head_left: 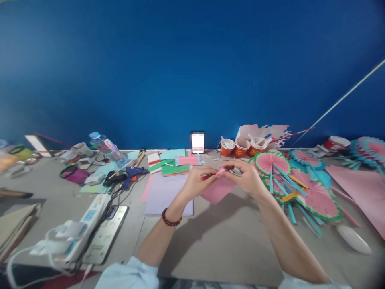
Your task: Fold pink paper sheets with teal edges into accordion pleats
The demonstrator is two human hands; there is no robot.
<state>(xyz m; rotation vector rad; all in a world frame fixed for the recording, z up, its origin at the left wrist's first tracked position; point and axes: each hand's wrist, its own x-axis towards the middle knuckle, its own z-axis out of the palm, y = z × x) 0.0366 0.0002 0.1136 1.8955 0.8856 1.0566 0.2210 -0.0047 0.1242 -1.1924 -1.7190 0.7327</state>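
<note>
A sheet of pink paper [217, 190] hangs between my two hands, a little above the grey table. My left hand [199, 181] pinches its upper edge from the left, and a beaded bracelet circles that wrist. From the right, my right hand [244, 176] pinches the same edge, where the paper looks folded into a narrow strip. Both sets of fingertips meet close together there and partly hide the fold. Behind my left hand lies a stack of lilac paper [164, 190]. Several paper fans [273, 162] with pink centres and green edges lie right of my right hand.
Red paper cups [227, 147] stand by the blue wall, near a propped-up phone [197, 143]. On the left are a power strip [90, 218], another phone [106, 235], a blue glue gun [132, 176] and a plastic bottle [108, 148]. A white mouse [354, 239] sits at right.
</note>
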